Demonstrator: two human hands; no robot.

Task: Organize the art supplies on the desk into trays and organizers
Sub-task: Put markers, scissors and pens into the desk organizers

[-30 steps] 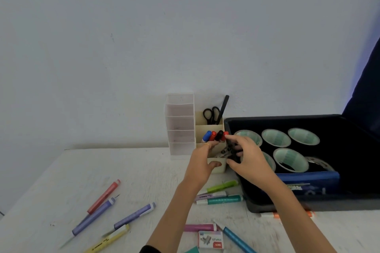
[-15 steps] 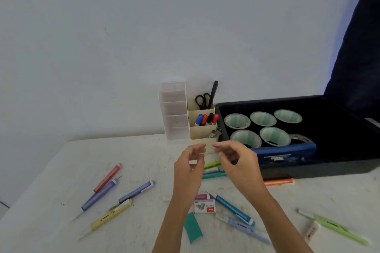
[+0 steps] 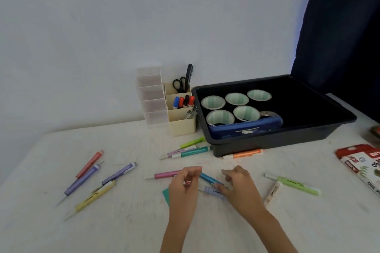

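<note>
**Q:** Legible writing?
**A:** "OIL P…" on red-and-white packet (image 3: 368, 170), at 3 o'clock edge of desk (image 3: 123, 222). Other labels too blurred.

**Q:** Hands?
**A:** Left hand (image 3: 182, 191) curled over small red-and-white box (image 3: 187, 183). Right hand (image 3: 239, 189) with fingertips on lilac pen (image 3: 207, 190), blue pen (image 3: 207, 178) just beside at 12 o'clock. Grip or mere touch: cannot tell.

**Q:** Versus a second ago?
**A:** Both down from cream organizer (image 3: 181, 123), now well apart at 12 o'clock.

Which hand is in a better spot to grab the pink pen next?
Likely the left hand: it is right beside the pink pen, while the right hand sits farther right, over the blue pen and lavender pen.
</note>
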